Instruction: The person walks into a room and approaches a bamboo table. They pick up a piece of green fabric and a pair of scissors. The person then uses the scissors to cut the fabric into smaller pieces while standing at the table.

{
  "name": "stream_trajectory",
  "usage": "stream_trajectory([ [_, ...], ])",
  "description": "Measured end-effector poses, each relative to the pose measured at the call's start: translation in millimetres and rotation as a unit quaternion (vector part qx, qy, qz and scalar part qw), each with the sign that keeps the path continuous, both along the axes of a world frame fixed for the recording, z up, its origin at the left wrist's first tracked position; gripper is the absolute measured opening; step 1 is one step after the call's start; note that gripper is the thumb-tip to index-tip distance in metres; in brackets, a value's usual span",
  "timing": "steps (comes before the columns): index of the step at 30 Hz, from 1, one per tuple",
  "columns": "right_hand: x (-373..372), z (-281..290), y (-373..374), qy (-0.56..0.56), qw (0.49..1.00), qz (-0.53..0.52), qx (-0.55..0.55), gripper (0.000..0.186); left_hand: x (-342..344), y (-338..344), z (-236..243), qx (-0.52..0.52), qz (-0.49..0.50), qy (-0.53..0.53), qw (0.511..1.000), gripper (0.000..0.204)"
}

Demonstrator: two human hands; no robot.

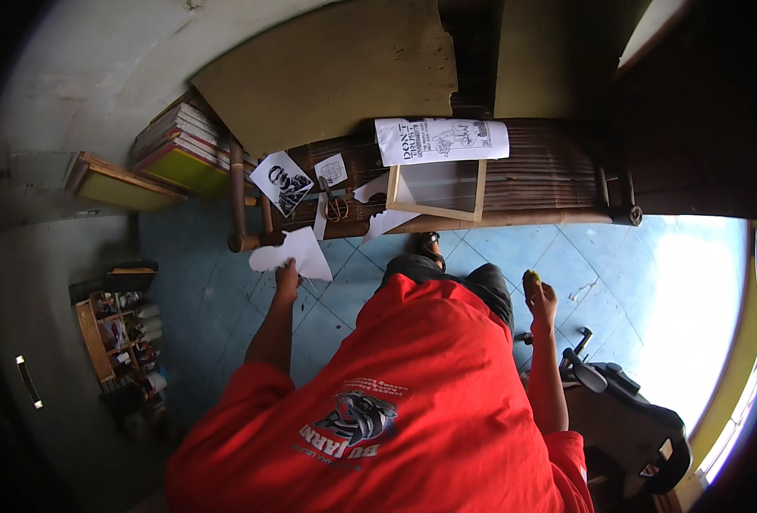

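My left hand (287,280) pinches the lower edge of a white paper piece (300,250) with a cut-out outline, held out in front of the bench. On the right, my right hand (544,301) is closed around a small yellow-green thing (530,278) whose kind I cannot make out. Scissors (336,208) with reddish handles lie on the dark bamboo bench (558,175), near a black-and-white portrait print (282,185) and a smaller print (331,169). Beside them, a wooden frame (480,195) has a printed sheet (447,142) across its far side. White paper scraps (390,222) poke out by the frame.
Several stacked frames (182,158) lean at the far left, with another framed panel (126,181) nearby. A small shelf (98,342) of bottles stands further left. A black chair (622,419) is close to my right arm. Blue tiles (515,252) cover the floor.
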State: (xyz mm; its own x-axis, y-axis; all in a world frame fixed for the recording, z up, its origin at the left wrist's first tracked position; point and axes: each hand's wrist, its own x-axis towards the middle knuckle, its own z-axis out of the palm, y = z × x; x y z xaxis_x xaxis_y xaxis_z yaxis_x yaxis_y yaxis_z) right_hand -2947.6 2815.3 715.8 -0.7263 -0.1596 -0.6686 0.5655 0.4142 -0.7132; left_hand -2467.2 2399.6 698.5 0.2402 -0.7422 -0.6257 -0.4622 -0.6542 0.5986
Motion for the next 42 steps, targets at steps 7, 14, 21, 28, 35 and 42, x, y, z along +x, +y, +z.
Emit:
stream_trajectory([
  [7,-138,22,-85,0.067,0.988,0.137,-0.034,0.032,-49,-24,53,-0.042,0.142,0.077,0.986,0.038],
  [14,-284,-12,-153,0.150,0.960,0.210,-0.110,0.040,-92,60,102,-0.080,0.209,0.127,0.966,0.043],
  [21,-413,-139,-183,0.533,0.788,0.308,0.008,0.027,-110,153,97,0.006,0.262,0.104,0.959,0.049],
  [28,-430,-55,-242,0.409,0.795,0.382,0.232,0.041,-139,238,76,0.024,0.314,0.080,0.946,0.050],
  [35,-458,9,-276,0.332,0.898,0.276,0.087,0.047,-179,245,88,0.005,0.326,0.075,0.942,0.047],
  [42,-539,22,-320,0.447,0.826,0.339,0.046,0.049,-215,235,96,0.004,0.314,0.077,0.946,0.045],
])
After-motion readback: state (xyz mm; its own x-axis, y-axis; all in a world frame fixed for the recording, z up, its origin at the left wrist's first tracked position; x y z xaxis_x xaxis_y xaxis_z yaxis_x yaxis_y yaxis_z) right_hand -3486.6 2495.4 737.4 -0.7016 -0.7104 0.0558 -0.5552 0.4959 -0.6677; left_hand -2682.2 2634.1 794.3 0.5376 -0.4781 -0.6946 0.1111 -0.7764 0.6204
